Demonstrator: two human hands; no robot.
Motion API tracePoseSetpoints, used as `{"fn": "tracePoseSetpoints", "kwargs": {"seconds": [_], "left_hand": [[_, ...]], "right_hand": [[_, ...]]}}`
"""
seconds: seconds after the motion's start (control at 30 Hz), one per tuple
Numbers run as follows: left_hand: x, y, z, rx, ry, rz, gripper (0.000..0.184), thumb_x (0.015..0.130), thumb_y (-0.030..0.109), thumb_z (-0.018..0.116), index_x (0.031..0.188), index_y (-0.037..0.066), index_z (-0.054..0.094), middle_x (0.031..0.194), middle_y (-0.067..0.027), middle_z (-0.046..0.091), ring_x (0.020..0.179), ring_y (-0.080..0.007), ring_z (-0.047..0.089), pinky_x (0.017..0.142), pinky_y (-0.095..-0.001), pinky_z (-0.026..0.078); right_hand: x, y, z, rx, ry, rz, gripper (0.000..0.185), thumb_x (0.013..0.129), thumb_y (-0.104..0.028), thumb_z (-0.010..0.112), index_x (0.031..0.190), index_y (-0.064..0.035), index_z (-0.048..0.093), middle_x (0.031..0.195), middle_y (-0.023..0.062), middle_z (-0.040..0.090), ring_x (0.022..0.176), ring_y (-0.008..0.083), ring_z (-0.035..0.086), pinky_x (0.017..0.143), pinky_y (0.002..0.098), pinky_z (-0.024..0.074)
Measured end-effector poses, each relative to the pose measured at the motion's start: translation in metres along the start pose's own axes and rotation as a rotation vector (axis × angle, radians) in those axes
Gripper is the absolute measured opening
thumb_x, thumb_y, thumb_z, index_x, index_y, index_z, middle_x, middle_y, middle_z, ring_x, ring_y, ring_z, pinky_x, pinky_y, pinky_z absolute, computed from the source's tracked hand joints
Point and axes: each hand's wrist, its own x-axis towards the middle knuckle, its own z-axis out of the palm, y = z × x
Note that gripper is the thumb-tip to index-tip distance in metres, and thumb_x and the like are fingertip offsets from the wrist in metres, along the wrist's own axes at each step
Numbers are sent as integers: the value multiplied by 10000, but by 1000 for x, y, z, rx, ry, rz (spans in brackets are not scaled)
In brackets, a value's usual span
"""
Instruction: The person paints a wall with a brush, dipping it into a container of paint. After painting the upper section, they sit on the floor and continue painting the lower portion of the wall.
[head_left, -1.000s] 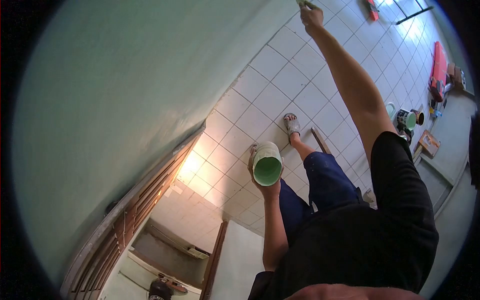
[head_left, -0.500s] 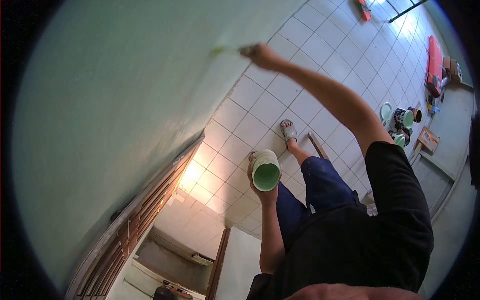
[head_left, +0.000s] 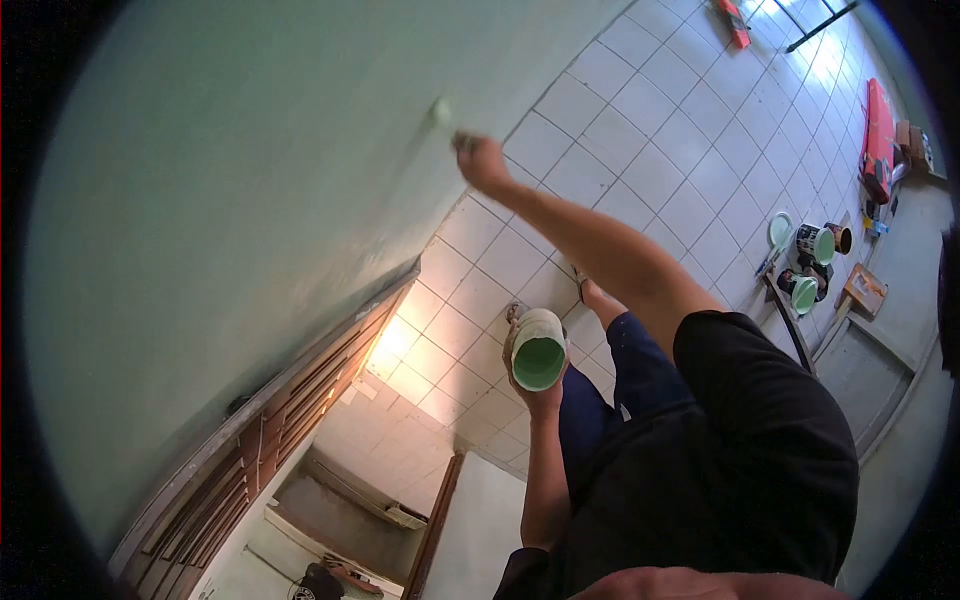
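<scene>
Head view: I read the left hand (head_left: pixel 541 400) with fingers grasping a white container (head_left: pixel 539 340), mouth toward the camera, interior green, above the tiled floor (head_left: pixel 640 100). The right hand (head_left: pixel 483 163), outstretched at the floor's wall-side edge, grips a blurred brush (head_left: pixel 442 114) near the wall (head_left: pixel 250 170); contact indeterminable. Buckets (head_left: pixel 808 239), green inside, stand near the floor's right edge.
</scene>
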Motion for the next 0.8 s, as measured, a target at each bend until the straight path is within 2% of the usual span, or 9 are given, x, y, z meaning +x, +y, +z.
{"fn": "tracePoseSetpoints", "kwargs": {"seconds": [0.03,0.1,0.2,0.3,0.5,0.57,0.6,0.73,0.8], "left_hand": [[-6,1,0,-112,25,-22,908,723,257,948,1452,29,456,1458,-174,508,1335,-343,519,1137,-474,433],[-14,8,-8,-213,54,-23,913,704,223,958,1446,35,461,1466,-175,513,1337,-361,525,1135,-482,437],[-26,24,-25,-19,71,150,910,685,265,970,1419,46,480,1386,-165,560,1292,-367,543,1102,-495,447],[-45,27,-39,-28,39,136,934,670,281,978,1423,50,477,1349,-159,577,1304,-372,532,1097,-497,445],[-91,26,-57,-229,-14,70,876,691,401,946,1387,57,541,1345,-143,592,1264,-358,539,1089,-497,407],[-92,39,-68,-32,-47,176,929,661,270,977,1394,-12,479,1311,-153,608,1171,-276,630,1045,-419,496],[-97,45,-75,-58,-43,166,904,660,292,972,1371,-14,506,1277,-142,636,1135,-270,651,1045,-415,488],[-126,51,-106,-161,-80,145,766,659,273,925,1329,91,602,1260,-106,640,1184,-319,585,1059,-467,422],[-142,53,-121,-216,-28,123,772,648,269,932,1324,92,604,1249,-107,648,1178,-320,588,1054,-467,429]], "right_hand": [[-19,15,1,-106,-278,-24,188,945,-164,601,1028,-59,733,936,266,702,898,461,680,813,506,551],[-69,5,-14,-168,-537,88,234,981,-230,619,1107,-75,742,993,237,727,939,435,693,847,505,549],[-136,20,-51,-196,-584,146,340,1011,-262,595,1263,-52,684,1032,246,717,947,413,689,845,489,538],[-195,5,-135,-264,-641,301,319,996,-266,620,1200,-31,688,962,223,725,939,399,697,808,485,530],[-306,4,-266,-259,-436,341,297,976,-275,660,1087,-4,710,885,224,730,818,352,721,744,483,538],[-320,-29,-295,-340,-401,534,325,989,-284,641,1055,27,706,822,216,723,732,310,724,678,449,540],[-329,-29,-301,-370,-386,398,352,996,-287,623,1017,55,701,738,200,703,633,290,700,605,420,524],[-361,-57,-294,-366,-369,312,358,998,-284,632,970,67,696,698,154,695,621,263,681,581,418,514],[-375,-92,-282,-265,-361,275,351,1010,-289,637,912,43,695,684,105,690,589,180,633,543,379,492]]}}
